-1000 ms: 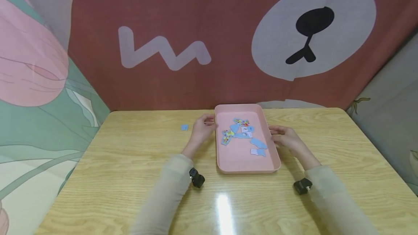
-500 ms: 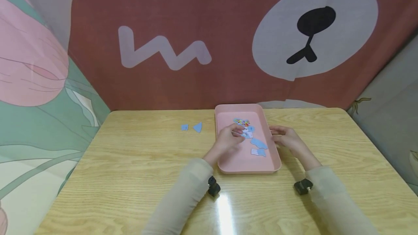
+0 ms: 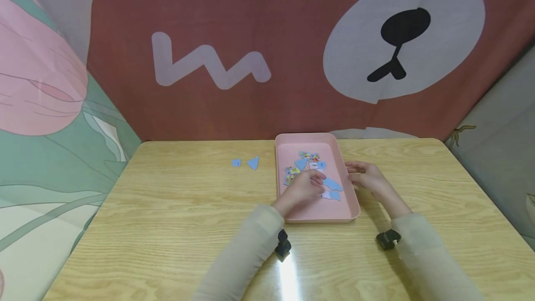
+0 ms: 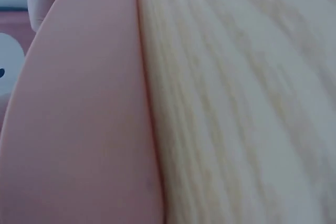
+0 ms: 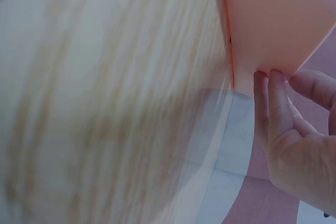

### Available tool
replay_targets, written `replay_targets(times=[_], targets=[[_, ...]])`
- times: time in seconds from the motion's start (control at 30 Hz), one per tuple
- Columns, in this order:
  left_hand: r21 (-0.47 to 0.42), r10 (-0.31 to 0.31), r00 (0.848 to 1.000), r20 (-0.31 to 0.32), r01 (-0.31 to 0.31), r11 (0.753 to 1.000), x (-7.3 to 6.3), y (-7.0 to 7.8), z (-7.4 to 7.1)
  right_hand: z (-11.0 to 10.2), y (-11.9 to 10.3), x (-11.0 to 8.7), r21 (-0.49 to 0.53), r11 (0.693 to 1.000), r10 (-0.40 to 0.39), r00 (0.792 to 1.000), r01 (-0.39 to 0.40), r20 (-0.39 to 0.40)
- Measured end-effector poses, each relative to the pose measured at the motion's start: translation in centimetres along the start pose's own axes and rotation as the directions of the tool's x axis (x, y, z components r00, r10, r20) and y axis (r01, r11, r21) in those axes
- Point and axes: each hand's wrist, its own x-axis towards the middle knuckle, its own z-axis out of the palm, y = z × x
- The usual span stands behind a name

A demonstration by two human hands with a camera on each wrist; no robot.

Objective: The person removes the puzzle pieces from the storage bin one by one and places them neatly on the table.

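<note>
In the head view my left hand [image 3: 303,188] is over the pink tray [image 3: 319,212], fingers bent downward and thumb apart from the forefinger, with no piece visible between them. It partly covers the flat cut-out pieces under it. A plain blue piece [image 3: 333,184] and a blue-and-white piece [image 3: 332,195] lie by its fingertips. Left of it is a multicoloured piece [image 3: 290,178]; beyond are a blue triangle [image 3: 300,164] and another multicoloured piece [image 3: 309,156]. My right hand [image 3: 365,175] touches the tray's right outer wall, its fingertips [image 5: 277,80] meeting the wall near the rim in the right wrist view.
On the wooden table [image 3: 188,226], left of the tray, lie a small blue square [image 3: 236,163] and another blue triangle [image 3: 253,163]. A printed cloth [image 3: 209,110] stands behind the table's far edge.
My left hand has moved from outside the tray's left wall into the tray, then slightly right and nearer. A blue triangle now shows on the table where it had been. The right hand stays put.
</note>
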Motion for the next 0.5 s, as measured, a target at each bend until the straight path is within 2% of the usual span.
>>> replay_targets(times=[0.17, 0.5], targets=[[0.065, 0.008, 1.000, 0.008, -0.009, 0.998, 0.00, -0.45, 0.31, 0.06, 0.05, 0.02, 0.012, 1.000, -0.012, 1.000, 0.012, 0.001], [0.132, 0.019, 1.000, 0.018, -0.022, 0.991, -0.23, -0.67, 0.63, 0.16, 0.03, -0.06, 0.024, 1.000, -0.015, 1.000, 0.015, 0.002]])
